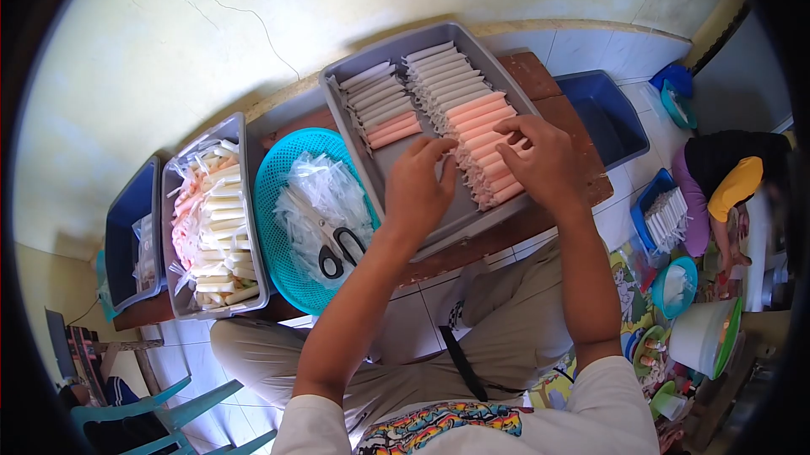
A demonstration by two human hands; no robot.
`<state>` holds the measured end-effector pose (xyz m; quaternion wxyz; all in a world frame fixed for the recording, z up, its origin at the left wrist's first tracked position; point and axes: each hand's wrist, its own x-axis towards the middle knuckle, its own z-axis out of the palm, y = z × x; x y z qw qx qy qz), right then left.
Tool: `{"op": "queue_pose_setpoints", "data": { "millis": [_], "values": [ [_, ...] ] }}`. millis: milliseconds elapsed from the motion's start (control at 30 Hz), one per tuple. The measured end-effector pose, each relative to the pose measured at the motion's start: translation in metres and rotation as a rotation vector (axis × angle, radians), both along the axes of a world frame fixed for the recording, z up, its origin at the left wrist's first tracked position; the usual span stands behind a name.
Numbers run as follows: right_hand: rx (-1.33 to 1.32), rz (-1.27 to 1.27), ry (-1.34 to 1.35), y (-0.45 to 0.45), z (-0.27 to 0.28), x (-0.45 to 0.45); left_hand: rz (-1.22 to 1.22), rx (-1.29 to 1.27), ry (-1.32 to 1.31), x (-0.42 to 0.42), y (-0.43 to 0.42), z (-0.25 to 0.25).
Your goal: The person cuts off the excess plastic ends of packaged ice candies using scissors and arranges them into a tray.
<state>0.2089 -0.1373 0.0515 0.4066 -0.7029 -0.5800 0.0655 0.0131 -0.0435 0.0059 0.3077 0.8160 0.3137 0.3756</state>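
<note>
A grey tray holds two columns of slim sticks in clear plastic with twisted ends. White sticks lie at the far end of both columns, and pink sticks lie nearer me. My left hand is at the left ends of the right column's pink sticks, thumb and index finger curved and apart. Over the right ends of the same sticks is my right hand, its thumb and fingers also bent with a gap between them. Whether the fingertips press on a stick I cannot tell.
Left of the tray, a turquoise basket holds clear plastic bags and black-handled scissors. Beyond it stands a grey bin of wrapped sticks, then a dark blue bin. A person works at right beside a blue tray.
</note>
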Motion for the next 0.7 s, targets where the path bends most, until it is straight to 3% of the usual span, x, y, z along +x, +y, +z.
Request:
{"op": "queue_pose_setpoints", "data": {
  "millis": [267, 333, 433, 500, 700],
  "values": [
    [0.137, 0.165, 0.018, 0.061, 0.006, -0.01, 0.183, 0.237, 0.064, -0.013, 0.047, -0.005],
    [0.16, 0.21, 0.036, 0.081, -0.006, -0.016, 0.22, 0.175, 0.231, -0.015, 0.064, -0.007],
    [0.084, 0.234, -0.14, 0.111, -0.035, -0.021, 0.226, 0.235, 0.442, -0.015, 0.08, -0.007],
    [-0.001, 0.259, -0.439, 0.128, -0.048, -0.024, 0.216, 0.295, 0.57, -0.013, 0.089, -0.009],
    [-0.26, 0.232, -0.625, 0.165, -0.066, -0.035, 0.199, 0.285, 0.949, 0.001, 0.106, -0.016]
  ]
}}
